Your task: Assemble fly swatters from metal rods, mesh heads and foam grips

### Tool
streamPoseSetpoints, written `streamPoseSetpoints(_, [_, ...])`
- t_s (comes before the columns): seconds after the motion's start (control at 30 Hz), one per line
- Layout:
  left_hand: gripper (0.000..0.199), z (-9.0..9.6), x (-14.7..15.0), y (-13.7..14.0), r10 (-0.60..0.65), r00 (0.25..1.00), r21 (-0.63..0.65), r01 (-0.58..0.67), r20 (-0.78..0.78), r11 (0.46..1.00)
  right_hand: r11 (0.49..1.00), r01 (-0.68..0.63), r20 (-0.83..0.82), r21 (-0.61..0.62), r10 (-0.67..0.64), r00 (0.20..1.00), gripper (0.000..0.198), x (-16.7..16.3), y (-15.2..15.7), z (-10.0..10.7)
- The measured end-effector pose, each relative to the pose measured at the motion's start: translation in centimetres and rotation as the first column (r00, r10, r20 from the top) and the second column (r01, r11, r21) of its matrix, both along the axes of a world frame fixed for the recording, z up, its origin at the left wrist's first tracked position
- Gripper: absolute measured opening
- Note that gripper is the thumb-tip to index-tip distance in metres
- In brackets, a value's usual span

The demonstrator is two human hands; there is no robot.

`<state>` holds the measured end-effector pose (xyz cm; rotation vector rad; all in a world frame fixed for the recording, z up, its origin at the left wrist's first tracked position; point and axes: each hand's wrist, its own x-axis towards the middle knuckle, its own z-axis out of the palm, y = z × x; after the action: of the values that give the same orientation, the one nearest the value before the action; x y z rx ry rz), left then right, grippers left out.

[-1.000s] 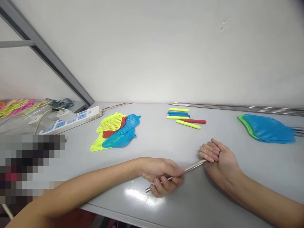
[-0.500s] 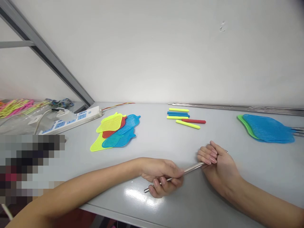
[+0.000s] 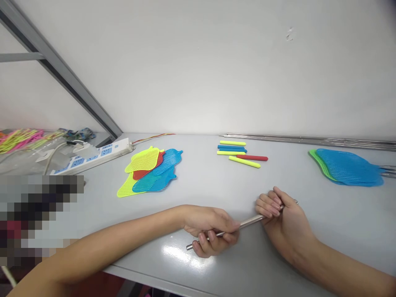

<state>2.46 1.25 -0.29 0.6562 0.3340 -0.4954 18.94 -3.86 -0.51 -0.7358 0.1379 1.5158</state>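
Metal rod [image 3: 251, 221] slants over table [image 3: 210, 185] near front edge. Left hand [image 3: 213, 229] and right hand [image 3: 283, 216]: each grip clamped on rod, spaced apart, presumably steadying it. Coloured tubes [image 3: 230, 147] lie toward back edge, likely clear of arms.

Along the rear edge of the worktop [image 3: 204, 181]: rods [image 3: 309, 139]. Directly before their left end: short sticks [image 3: 231, 153]. Farther right, before the rods: stacked swatters [image 3: 349, 167]. Left of the sticks: overlapping swatter heads [image 3: 151, 172]; beyond, by the rear left corner: power strip [image 3: 107, 152]. Toward the front edge, in left hand [image 3: 213, 227] and right hand [image 3: 284, 214]: tube [image 3: 251, 221].
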Motion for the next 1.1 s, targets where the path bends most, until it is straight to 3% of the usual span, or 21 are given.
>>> streamPoseSetpoints(0.17, [0.035, -0.1, 0.0, 0.2, 0.011, 0.999, -0.026, -0.012, -0.038, 1.0, 0.999, -0.03, -0.032, -0.032, 0.029, 0.999, 0.029, 0.3, 0.4, -0.1])
streamPoseSetpoints(0.4, [0.033, -0.4, 0.1, 0.5, -0.045, 0.999, -0.057, 0.046, 0.022, 0.997, 0.992, -0.125, -0.013, -0.011, 0.124, 0.992, 0.032, 0.8, 1.1, -0.7])
streamPoseSetpoints(1.1, [0.042, -0.7, 0.3, 0.5, -0.005, 0.998, 0.012, 0.006, -0.068, 1.0, 0.975, -0.221, 0.023, -0.002, 0.221, 0.975, 0.032, 0.7, 1.5, -0.7])
